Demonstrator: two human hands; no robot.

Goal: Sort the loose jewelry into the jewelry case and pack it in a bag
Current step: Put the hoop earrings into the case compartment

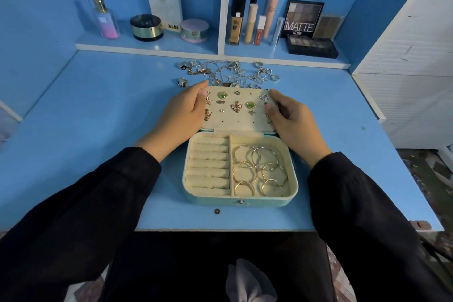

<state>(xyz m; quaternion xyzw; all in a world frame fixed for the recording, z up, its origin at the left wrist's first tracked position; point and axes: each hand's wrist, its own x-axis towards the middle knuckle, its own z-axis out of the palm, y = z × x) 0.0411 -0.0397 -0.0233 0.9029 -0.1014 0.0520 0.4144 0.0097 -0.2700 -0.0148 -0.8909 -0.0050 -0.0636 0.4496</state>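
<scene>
A pale turquoise jewelry case (241,200) lies open on the blue desk. Its cream lid panel (237,117) carries several pinned earrings. The right compartment holds several gold hoop earrings (259,169); the ring rolls (208,164) on the left hold nothing. My left hand (181,115) grips the lid's left edge, thumb on the panel. My right hand (291,117) grips the lid's right edge in the same way. A tangled heap of loose rings and chains (230,73) lies just behind the lid.
A shelf at the back holds a perfume bottle (104,18), round jars (146,27), foundation tubes (237,22) and eyeshadow palettes (304,18). A white louvred panel (416,61) stands on the right. A pale cloth (250,282) lies in my lap below the desk edge.
</scene>
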